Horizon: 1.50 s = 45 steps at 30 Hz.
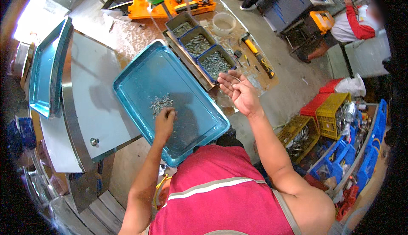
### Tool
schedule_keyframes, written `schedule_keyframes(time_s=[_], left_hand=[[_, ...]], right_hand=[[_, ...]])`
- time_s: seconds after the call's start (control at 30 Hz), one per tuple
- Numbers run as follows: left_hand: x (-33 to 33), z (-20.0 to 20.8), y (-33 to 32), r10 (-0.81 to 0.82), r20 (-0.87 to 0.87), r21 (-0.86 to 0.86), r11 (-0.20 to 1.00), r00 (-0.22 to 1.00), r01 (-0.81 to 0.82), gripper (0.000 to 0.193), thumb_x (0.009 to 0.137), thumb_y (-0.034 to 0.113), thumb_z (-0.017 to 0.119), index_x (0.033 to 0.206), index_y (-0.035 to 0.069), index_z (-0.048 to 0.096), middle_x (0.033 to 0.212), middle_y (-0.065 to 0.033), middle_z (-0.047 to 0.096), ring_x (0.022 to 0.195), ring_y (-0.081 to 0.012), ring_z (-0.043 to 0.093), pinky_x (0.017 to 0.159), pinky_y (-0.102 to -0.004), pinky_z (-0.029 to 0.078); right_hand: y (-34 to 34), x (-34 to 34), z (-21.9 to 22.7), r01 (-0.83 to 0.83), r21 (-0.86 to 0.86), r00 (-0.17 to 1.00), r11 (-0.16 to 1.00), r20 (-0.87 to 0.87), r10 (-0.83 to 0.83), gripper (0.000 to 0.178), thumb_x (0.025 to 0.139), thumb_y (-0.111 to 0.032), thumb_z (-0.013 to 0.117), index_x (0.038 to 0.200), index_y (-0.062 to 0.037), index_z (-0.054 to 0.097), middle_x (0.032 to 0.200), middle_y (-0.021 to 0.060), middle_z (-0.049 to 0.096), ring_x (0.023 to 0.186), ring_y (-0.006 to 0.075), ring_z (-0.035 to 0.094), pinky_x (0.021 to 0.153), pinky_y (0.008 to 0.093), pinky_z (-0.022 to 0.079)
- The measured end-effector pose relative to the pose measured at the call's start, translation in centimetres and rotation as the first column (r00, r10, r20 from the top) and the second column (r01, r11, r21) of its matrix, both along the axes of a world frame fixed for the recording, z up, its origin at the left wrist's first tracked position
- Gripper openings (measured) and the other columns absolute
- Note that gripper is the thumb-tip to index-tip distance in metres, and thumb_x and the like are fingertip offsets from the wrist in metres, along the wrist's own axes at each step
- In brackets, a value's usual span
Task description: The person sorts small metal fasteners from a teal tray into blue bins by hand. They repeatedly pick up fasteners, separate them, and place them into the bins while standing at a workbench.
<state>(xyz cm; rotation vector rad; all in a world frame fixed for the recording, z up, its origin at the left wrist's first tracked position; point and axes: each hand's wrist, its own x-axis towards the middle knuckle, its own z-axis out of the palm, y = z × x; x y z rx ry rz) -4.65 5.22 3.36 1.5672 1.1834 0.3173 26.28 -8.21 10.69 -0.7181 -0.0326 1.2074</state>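
Note:
A blue tray (140,73) lies tilted across in front of me, with a small pile of screws (161,103) on its floor. My left hand (164,122) is down in the tray at the pile's near edge, fingers pinched together; what lies between the fingertips is too small to make out. Beyond the tray's right rim, my right hand (241,94) is raised, palm up, its fingers stretched out and the thumb bent over the palm. No held thing shows in it. Close to its fingertips stands a dark bin of screws (216,63).
More bins of small hardware (196,43) line the tray's far right side. A yellow-black tool (258,56) and a clear tub (224,24) rest on the worktable. Other blue trays (50,69) stand left. Yellow crates (302,135) sit right; a seated person (355,24) is far right.

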Motion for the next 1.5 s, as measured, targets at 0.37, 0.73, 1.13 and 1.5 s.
schedule_keyframes(time_s=[0.37,0.73,1.13,1.5], left_hand=[[-11.2,-4.2,-6.9,0.381,0.011,-0.139,0.916,0.925,-0.376,0.026,0.099,0.019,0.063,0.115,0.0,0.068,0.095,-0.0118,0.072,0.079,-0.0174,0.069,0.072,-0.0311,0.054],[-12.5,-5.9,-5.5,0.207,-0.25,0.205,0.966,0.946,-0.157,0.026,0.097,0.019,0.064,0.119,0.004,0.065,0.111,-0.0185,0.07,0.099,-0.0356,0.069,0.087,-0.0438,0.054],[-11.9,-10.3,-4.2,0.072,-0.471,0.55,0.803,0.879,0.229,0.016,0.085,0.012,0.062,0.098,0.006,0.069,0.092,-0.0193,0.066,0.087,-0.0425,0.063,0.073,-0.0537,0.051],[-15.8,-8.4,-3.8,0.04,-0.221,0.262,0.965,0.974,0.02,0.026,0.093,0.013,0.062,0.114,-0.003,0.067,0.108,-0.0202,0.07,0.097,-0.0353,0.066,0.087,-0.0435,0.051]], right_hand=[[12.5,0.3,1.9,0.234,0.124,-0.076,0.964,0.991,-0.109,0.034,0.095,0.006,0.049,0.127,-0.0007,0.058,0.129,0.0143,0.067,0.125,0.0269,0.061,0.104,0.0377,0.048],[8.7,-11.7,-4.4,0.178,-0.025,-0.174,0.984,0.983,0.056,0.021,0.087,-0.004,0.062,0.108,-0.0027,0.065,0.105,0.0159,0.066,0.101,0.0342,0.065,0.092,0.0426,0.05],[2.4,-27.1,-22.3,-0.277,-0.661,-0.441,0.697,0.732,0.519,0.025,0.08,-0.011,0.062,0.104,-0.0065,0.071,0.103,0.0182,0.07,0.096,0.0386,0.068,0.084,0.0501,0.053],[5.0,-28.8,-22.7,-0.223,-0.56,-0.654,0.798,0.693,0.304,0.013,0.084,-0.021,0.065,0.089,-0.0088,0.067,0.096,0.0103,0.065,0.095,0.0297,0.065,0.083,0.0471,0.05]])
